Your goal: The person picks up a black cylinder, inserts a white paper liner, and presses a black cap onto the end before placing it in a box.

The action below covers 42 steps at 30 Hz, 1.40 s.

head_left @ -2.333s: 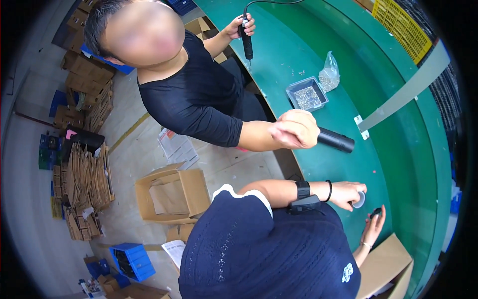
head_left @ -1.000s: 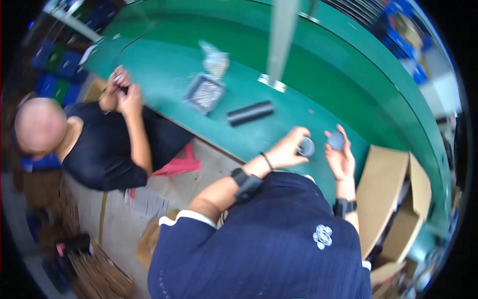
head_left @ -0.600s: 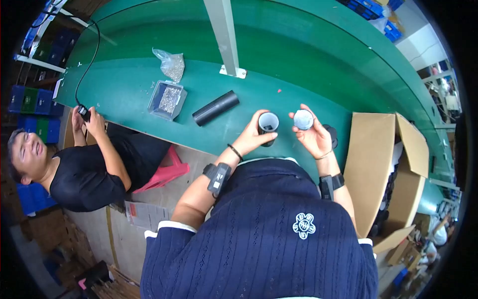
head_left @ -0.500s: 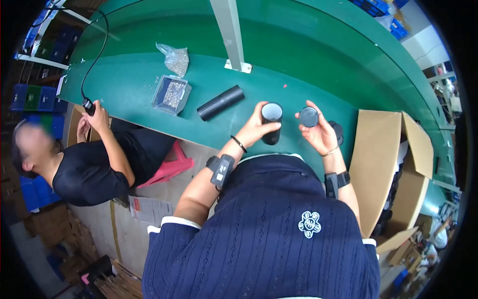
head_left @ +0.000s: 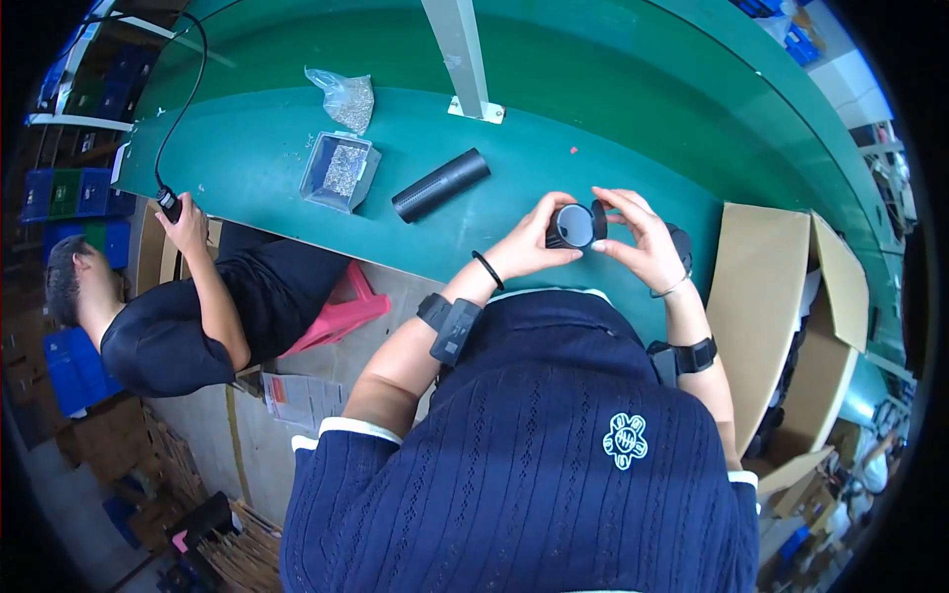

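The two hands have come together since half a second ago. The left hand [head_left: 529, 252] grips a short black tube [head_left: 571, 226], open end up, just above the near edge of the green table [head_left: 297, 188]. The right hand [head_left: 643, 242], fingers pinched narrow, now presses a round black cap [head_left: 599, 219] against the tube's rim. The parts look mid-assembly. Farther off lie a long black tube [head_left: 441, 185] and a tray of screws [head_left: 339, 170].

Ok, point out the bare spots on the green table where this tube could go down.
Bare table lies left of the tray of small parts, and more between the lying black tube and the post. It is crowded around the hands, left hand and right hand, beside the cardboard box.
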Each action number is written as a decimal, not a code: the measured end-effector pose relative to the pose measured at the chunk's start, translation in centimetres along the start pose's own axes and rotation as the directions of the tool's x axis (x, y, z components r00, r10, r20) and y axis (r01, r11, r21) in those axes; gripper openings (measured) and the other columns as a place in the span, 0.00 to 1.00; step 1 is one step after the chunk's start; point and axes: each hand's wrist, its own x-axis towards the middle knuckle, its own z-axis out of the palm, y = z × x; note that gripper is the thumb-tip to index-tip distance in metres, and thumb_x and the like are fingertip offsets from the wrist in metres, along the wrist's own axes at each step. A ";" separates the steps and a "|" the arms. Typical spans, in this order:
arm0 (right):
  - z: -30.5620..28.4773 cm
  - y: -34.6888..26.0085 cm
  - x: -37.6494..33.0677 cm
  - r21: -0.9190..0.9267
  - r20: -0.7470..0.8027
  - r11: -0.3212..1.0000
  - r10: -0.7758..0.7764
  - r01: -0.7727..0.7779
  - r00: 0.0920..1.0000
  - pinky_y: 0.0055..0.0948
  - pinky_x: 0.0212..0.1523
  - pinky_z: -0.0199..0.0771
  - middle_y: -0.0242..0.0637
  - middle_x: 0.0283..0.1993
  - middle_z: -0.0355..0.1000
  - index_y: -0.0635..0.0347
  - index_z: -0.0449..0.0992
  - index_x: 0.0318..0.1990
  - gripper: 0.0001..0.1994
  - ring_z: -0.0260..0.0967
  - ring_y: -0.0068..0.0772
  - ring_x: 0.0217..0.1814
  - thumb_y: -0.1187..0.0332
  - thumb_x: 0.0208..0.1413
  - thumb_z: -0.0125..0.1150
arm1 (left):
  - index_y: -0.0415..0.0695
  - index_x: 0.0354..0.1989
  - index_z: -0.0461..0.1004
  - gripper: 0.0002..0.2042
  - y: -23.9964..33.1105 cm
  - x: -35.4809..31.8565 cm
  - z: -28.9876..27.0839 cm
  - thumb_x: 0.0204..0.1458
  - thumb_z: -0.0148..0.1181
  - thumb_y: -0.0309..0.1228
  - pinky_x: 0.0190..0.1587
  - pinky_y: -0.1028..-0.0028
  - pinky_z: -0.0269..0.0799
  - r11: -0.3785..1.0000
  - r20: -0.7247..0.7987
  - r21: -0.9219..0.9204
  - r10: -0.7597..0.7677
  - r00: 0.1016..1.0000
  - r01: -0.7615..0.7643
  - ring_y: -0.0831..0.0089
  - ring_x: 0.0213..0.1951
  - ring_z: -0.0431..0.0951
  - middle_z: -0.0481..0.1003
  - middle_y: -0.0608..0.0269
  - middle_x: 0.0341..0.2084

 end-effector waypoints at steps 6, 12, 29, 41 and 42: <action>0.4 -0.3 0.3 -0.297 0.033 0.954 -0.040 0.048 0.999 0.35 0.57 0.67 0.43 0.51 0.70 0.60 0.73 0.51 0.31 0.67 0.43 0.56 0.77 0.31 0.72 | 0.41 0.57 0.57 0.33 -1.0 0.6 1.0 0.44 0.68 0.35 0.55 0.65 0.64 0.956 -0.034 0.291 0.048 0.998 -0.036 0.59 0.53 0.68 0.65 0.52 0.50; 0.4 0.1 -0.4 -0.333 0.016 0.943 -0.013 0.018 1.000 0.34 0.56 0.69 0.42 0.51 0.71 0.59 0.75 0.49 0.30 0.68 0.42 0.55 0.77 0.30 0.73 | 0.40 0.54 0.61 0.35 -0.5 0.8 1.4 0.41 0.68 0.46 0.54 0.58 0.60 0.915 0.023 0.386 0.120 0.992 -0.120 0.53 0.51 0.67 0.66 0.50 0.46; 1.2 -0.7 -0.5 -0.535 0.035 0.839 -0.094 0.099 0.995 0.35 0.49 0.71 0.42 0.46 0.71 0.62 0.76 0.48 0.27 0.68 0.44 0.47 0.78 0.32 0.70 | 0.40 0.53 0.62 0.28 -0.9 1.0 1.6 0.51 0.60 0.46 0.55 0.61 0.61 0.905 0.013 0.417 0.083 0.996 -0.081 0.54 0.50 0.67 0.68 0.50 0.44; 2.8 3.4 -0.4 0.266 0.031 0.936 0.230 -0.230 0.973 0.21 0.40 0.68 0.29 0.39 0.68 0.58 0.78 0.49 0.14 0.65 0.21 0.40 0.74 0.54 0.60 | 0.44 0.61 0.53 0.38 -0.4 -0.4 1.2 0.45 0.64 0.45 0.62 0.51 0.48 0.924 -0.004 0.383 0.031 1.000 -0.027 0.52 0.55 0.67 0.70 0.48 0.49; 2.8 3.2 -0.1 0.279 0.065 0.914 0.289 -0.295 0.955 0.19 0.35 0.67 0.27 0.37 0.66 0.58 0.78 0.49 0.14 0.64 0.17 0.36 0.74 0.54 0.60 | 0.44 0.61 0.53 0.38 -0.3 -0.4 1.2 0.45 0.64 0.46 0.63 0.48 0.43 0.913 -0.026 0.407 -0.009 1.000 0.019 0.53 0.56 0.67 0.70 0.48 0.49</action>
